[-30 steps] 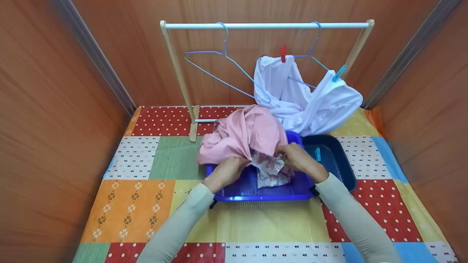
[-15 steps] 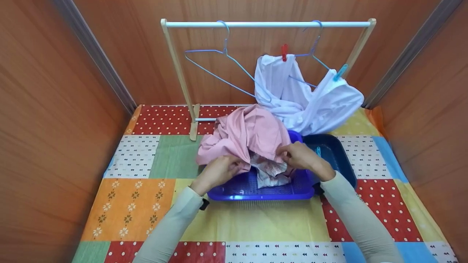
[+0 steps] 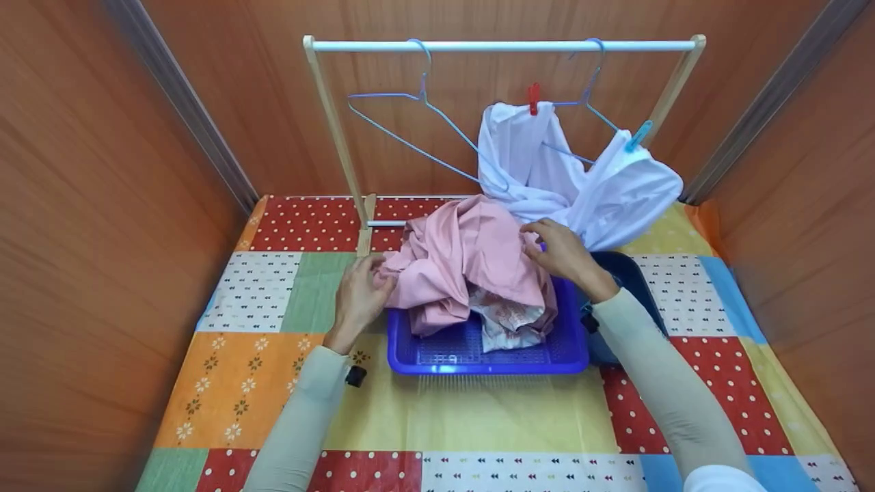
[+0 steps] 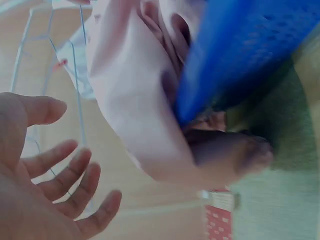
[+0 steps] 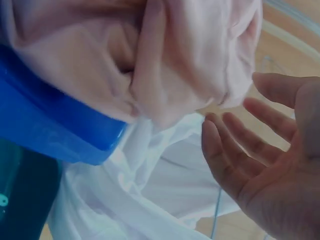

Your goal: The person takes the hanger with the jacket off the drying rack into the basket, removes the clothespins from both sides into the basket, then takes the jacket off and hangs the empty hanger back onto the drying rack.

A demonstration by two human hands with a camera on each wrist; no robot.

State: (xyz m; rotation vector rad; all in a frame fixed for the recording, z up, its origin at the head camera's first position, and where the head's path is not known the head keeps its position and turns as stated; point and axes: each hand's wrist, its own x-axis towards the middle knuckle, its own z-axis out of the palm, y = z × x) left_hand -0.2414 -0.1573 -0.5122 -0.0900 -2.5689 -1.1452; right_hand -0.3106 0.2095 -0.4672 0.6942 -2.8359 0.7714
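A pink garment (image 3: pixel 444 266) lies bunched in a blue plastic basket (image 3: pixel 478 369), its folds spilling over the left rim. From under its front edge shows a white patterned cloth (image 3: pixel 513 335). My left hand (image 3: pixel 359 290) is at the garment's left side; in the left wrist view its fingers (image 4: pixel 82 185) are spread and relaxed, holding nothing. Beside the garment's upper right part is my right hand (image 3: pixel 560 253). The right wrist view shows its fingers (image 5: pixel 245 145) loosely bent with nothing between them, the fingertips close to the pink fabric (image 5: pixel 200 60).
Behind the basket stands a rack (image 3: pixel 492 46) with a bare wire hanger (image 3: pixel 410 137) on the left. A white garment (image 3: pixel 581 191) hangs from a second hanger, with a red clothespin (image 3: pixel 533 99) and a blue clothespin (image 3: pixel 639 137). A dark tray (image 3: pixel 636 280) sits partly behind the basket.
Both hands have let go of the pink garment's front edge. The left moved out to the garment's left side, the right up and back. The front edge now drapes into the basket.
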